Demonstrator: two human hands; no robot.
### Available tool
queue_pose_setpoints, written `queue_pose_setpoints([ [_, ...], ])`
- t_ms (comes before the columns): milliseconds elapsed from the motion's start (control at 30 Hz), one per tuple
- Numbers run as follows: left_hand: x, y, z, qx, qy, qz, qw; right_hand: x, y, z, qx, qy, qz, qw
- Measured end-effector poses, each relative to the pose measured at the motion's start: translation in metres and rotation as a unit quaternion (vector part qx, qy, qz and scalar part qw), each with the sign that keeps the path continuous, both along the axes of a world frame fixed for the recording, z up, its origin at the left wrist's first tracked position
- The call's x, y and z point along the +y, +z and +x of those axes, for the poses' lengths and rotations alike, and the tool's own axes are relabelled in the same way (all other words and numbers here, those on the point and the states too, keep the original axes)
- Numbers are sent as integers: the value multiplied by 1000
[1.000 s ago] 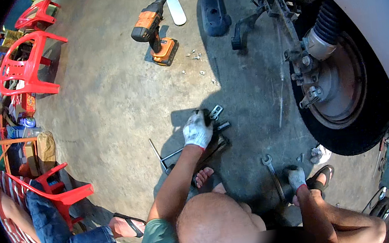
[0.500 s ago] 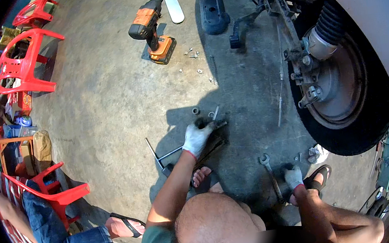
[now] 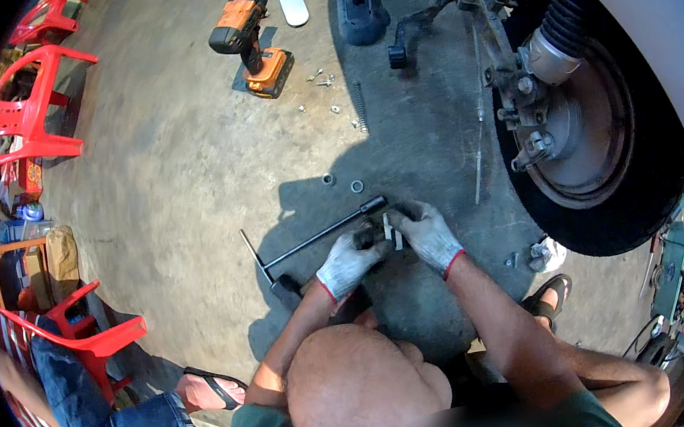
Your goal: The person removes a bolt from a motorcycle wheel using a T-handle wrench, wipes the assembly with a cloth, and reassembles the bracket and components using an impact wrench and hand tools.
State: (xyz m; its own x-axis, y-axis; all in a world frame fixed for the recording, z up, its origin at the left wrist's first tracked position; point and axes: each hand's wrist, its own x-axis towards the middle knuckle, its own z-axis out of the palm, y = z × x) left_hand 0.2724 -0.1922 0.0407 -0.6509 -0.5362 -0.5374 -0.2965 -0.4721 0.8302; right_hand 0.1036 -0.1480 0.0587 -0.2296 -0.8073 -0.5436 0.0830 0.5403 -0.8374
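Observation:
Both my hands wear pale work gloves with red cuffs and darkened fingertips. My left hand and my right hand meet over the floor, closed on a small pale metal piece; its exact kind is covered by the fingers. Just beyond my left hand lies a T-handle socket wrench, its socket end close to my fingertips. Farther out rest a small dark metal collar and a metal ring.
A wheel with exposed drum stands at right beside a black pedal arm. An orange-black cordless impact driver, loose bolts, a spring and a dark cover lie ahead. A seated person's leg and red chairs occupy the left.
My right hand has come from beside my right foot to meet my left hand. My left hand has drawn slightly nearer, uncovering the T-handle wrench's socket end. The combination wrench no longer shows.

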Motion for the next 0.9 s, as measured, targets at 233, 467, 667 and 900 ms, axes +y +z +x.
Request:
queue_pose_setpoints([
  [233,7,-3,0,53,155,123,979,10,-11,-5,-115,-180,13,977],
  [467,15,-18,-5,96,138,245,955,26,-24,-7,49,-170,-56,983],
  [667,3,2,-32,154,194,290,924,53,6,3,357,25,-205,911],
  [900,-26,12,-80,138,105,125,977,97,2,-29,311,-65,-96,943],
])
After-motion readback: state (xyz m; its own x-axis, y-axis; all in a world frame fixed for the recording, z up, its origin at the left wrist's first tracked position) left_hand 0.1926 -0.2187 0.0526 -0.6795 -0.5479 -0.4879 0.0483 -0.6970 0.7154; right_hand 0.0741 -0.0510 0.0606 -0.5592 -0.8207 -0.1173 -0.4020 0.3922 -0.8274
